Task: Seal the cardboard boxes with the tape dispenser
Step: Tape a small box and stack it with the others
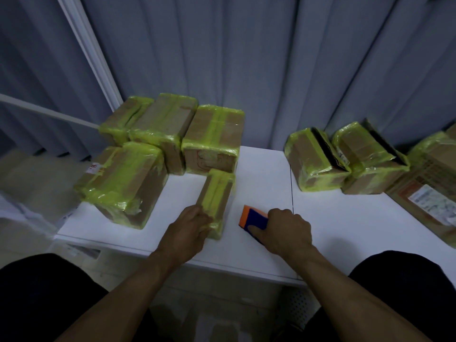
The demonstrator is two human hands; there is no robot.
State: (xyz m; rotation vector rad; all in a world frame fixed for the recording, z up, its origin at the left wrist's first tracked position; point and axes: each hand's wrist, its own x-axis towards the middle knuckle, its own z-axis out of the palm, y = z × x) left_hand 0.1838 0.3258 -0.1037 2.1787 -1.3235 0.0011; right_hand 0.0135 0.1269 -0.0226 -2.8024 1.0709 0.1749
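A small narrow cardboard box (217, 193) wrapped in yellow-green tape lies on the white table (345, 225), slightly blurred. My left hand (187, 228) grips its near end. To its right, my right hand (286, 230) holds the blue and orange tape dispenser (251, 218) against the tabletop, thumb along its side. Several larger taped boxes (123, 183) are grouped at the left and back. Two boxes (318, 161) at the right show dark open gaps along their tops.
A flat cardboard parcel (429, 193) with a printed label lies at the far right. Grey curtains (246, 58) hang behind the table. My dark-clad knees sit under the near table edge. A thin seam (291, 186) divides the tabletop.
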